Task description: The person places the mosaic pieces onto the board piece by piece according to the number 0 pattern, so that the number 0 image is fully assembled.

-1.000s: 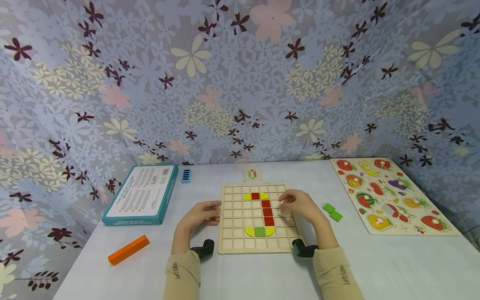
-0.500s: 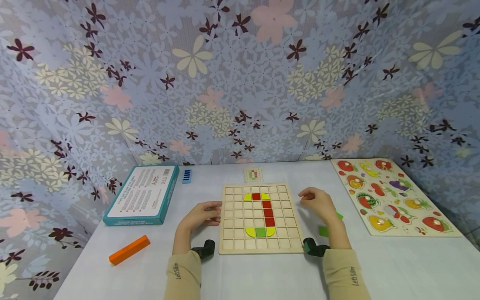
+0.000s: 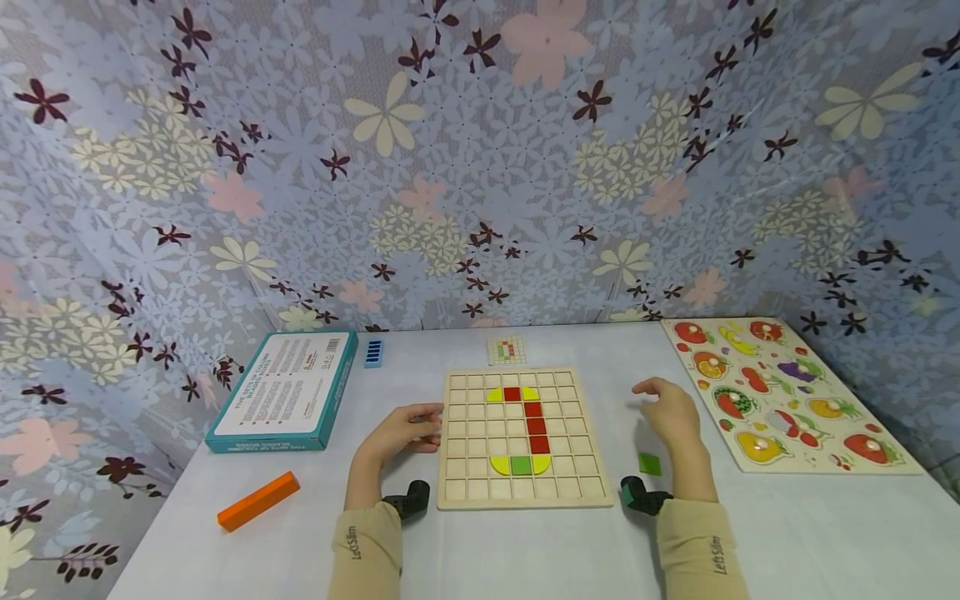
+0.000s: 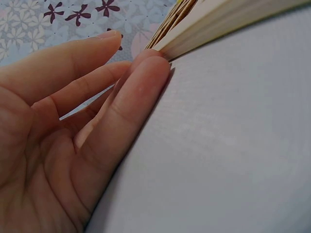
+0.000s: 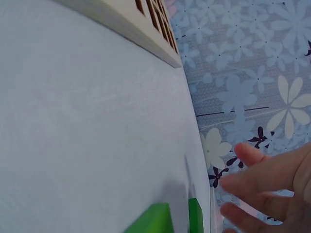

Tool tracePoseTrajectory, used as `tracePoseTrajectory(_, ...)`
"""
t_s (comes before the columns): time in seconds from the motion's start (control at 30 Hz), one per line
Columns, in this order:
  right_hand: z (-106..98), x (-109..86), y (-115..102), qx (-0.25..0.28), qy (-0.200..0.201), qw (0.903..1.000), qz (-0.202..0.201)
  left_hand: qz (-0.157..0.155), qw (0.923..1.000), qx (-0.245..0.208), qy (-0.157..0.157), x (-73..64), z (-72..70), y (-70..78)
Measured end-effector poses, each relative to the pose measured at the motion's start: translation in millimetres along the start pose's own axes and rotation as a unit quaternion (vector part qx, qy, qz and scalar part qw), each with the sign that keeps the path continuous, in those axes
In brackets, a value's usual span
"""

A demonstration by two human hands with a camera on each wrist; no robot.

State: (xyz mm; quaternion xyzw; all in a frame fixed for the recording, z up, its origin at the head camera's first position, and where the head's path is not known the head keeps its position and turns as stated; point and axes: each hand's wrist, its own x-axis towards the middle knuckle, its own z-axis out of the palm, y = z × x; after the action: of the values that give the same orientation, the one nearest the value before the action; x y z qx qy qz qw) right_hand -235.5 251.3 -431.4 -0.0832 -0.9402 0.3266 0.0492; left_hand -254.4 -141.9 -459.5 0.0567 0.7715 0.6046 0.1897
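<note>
A wooden grid board (image 3: pixel 465 483) lies in the middle of the table in the head view. Several red squares (image 3: pixel 537 426), yellow rounded pieces (image 3: pixel 500 465) and one green square (image 3: pixel 521 465) sit in its cells. My left hand (image 3: pixel 401 433) rests beside the board's left edge, fingers loosely bent; the left wrist view has the fingertips (image 4: pixel 153 65) right at its corner. To the right of the board, my right hand (image 3: pixel 671 417) hovers with loose, parted fingers and nothing between them. A loose green tile (image 3: pixel 649 464) lies near its wrist. Two green tiles (image 5: pixel 195 216) show in the right wrist view.
A small pattern card (image 3: pixel 507 349) lies behind the board. At the left are a teal and white box (image 3: pixel 285 387), a small blue piece (image 3: pixel 373 353) and an orange bar (image 3: pixel 258 500). A fruit puzzle board (image 3: pixel 795 400) lies at the right.
My right hand has left the board and moved right, now over the area of the loose green tiles, covering one of them in the head view. The left hand has stayed put.
</note>
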Motion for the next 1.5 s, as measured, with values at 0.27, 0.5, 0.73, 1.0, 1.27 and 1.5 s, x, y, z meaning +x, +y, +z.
tracePoseTrajectory(0.27,3,-0.3,1,-0.016,-0.024,0.999,0.034,0.0,1.0,0.003,0.008,0.6,0.0,-2.4)
tracePoseTrajectory(0.5,8,0.6,0,-0.014,-0.031,0.999,0.028,0.009,0.9999,-0.005,-0.002,-1.1,-1.0,-2.4)
tracePoseTrajectory(0.73,11,1.7,1,0.016,-0.028,0.9994,-0.008,0.015,0.9999,-0.004,-0.006,-2.6,-1.2,-0.3)
tracePoseTrajectory(1.0,13,3.3,0,0.017,-0.035,0.9991,-0.019,0.001,1.0,0.002,0.007,1.0,0.7,-2.8)
tracePoseTrajectory(1.27,14,4.6,1,0.016,-0.048,0.9981,-0.034,-0.001,1.0,0.005,0.006,0.0,1.0,-1.7)
tracePoseTrajectory(1.5,11,1.4,-2,0.024,-0.055,0.998,-0.019,0.0,1.0,0.004,0.002,-1.3,1.2,0.7)
